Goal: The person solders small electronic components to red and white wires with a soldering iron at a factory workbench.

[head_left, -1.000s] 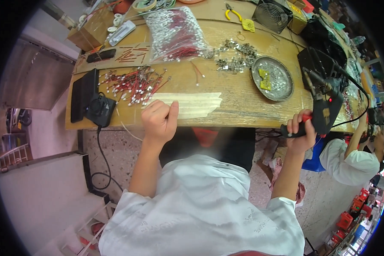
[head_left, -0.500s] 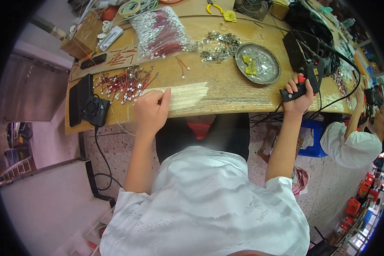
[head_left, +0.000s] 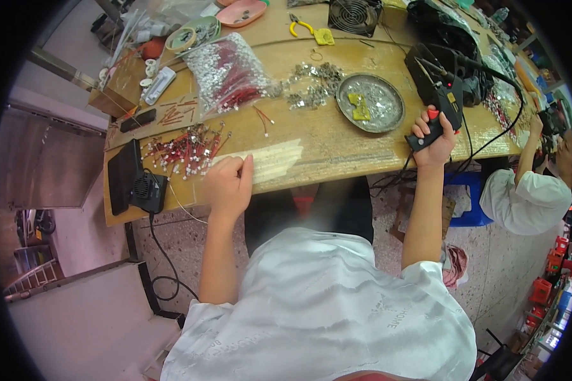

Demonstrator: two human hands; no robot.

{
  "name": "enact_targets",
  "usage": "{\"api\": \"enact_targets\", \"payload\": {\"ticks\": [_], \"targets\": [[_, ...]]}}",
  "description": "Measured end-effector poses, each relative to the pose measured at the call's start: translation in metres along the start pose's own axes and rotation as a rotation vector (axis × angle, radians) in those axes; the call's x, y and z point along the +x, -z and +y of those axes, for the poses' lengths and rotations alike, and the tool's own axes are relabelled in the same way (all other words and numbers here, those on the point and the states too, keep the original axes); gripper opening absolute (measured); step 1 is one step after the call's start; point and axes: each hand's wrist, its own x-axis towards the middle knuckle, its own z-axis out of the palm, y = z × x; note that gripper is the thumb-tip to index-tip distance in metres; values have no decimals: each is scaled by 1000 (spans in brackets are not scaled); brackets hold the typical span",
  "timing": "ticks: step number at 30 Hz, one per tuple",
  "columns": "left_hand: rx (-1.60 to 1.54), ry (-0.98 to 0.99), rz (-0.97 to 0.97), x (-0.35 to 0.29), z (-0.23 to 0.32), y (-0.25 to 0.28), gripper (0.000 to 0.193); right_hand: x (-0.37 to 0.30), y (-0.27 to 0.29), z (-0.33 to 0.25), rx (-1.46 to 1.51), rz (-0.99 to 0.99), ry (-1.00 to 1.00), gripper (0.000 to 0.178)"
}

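Note:
My left hand (head_left: 229, 185) is closed, thumb on top, at the bench's front edge beside pale masking tape strips (head_left: 278, 161). Whatever its curled fingers hold, if anything, is hidden. At the right, my right hand (head_left: 435, 145) wraps round the grip of a black soldering gun (head_left: 452, 109) with a red trigger. A cable runs from the gun. To the left of my right hand lies a round metal plate (head_left: 391, 123) with a yellow sponge (head_left: 360, 106) and shiny scraps on it. Short red and white wires with connectors (head_left: 187, 150) are heaped beyond my left hand.
A clear bag of wires (head_left: 225, 73) and loose small metal parts (head_left: 316, 81) lie farther back. A small black fan (head_left: 149, 192) stands at the left bench edge. Yellow-handled pliers (head_left: 300, 26) and a larger fan (head_left: 354, 16) are at the back. A co-worker (head_left: 529, 202) sits at right.
The whole view has shifted, so the bench sits lower at the left and more of its back shows. Both hands keep nearly the same places over the bench; my grip on the soldering gun is unchanged.

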Motion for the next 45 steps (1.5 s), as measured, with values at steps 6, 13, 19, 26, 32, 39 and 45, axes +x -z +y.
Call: {"api": "enact_targets", "payload": {"ticks": [6, 13, 19, 26, 32, 39, 45], "targets": [[-119, 79, -79, 22, 5, 1, 29, -4, 0, -3, -52, 64, 9, 28], [-34, -356, -15, 99, 34, -30, 9, -3, -2, -1, 1, 42, 3, 27], [187, -461, -181, 119, 40, -59, 8, -3, -2, -3, 17, 10, 10, 27], [270, -433, -192, 128, 36, -53, 10, -6, -3, -3, 9, 22, -8, 28], [292, -459, -266, 129, 39, -58, 14, -5, -3, -3, 6, 20, 3, 28], [240, -405, -275, 136, 38, -64, 17, -6, 0, -4, 14, 36, 16, 28], [227, -415, -274, 138, 36, -61, 16, -4, 3, -2, 38, 19, -7, 27]]}}
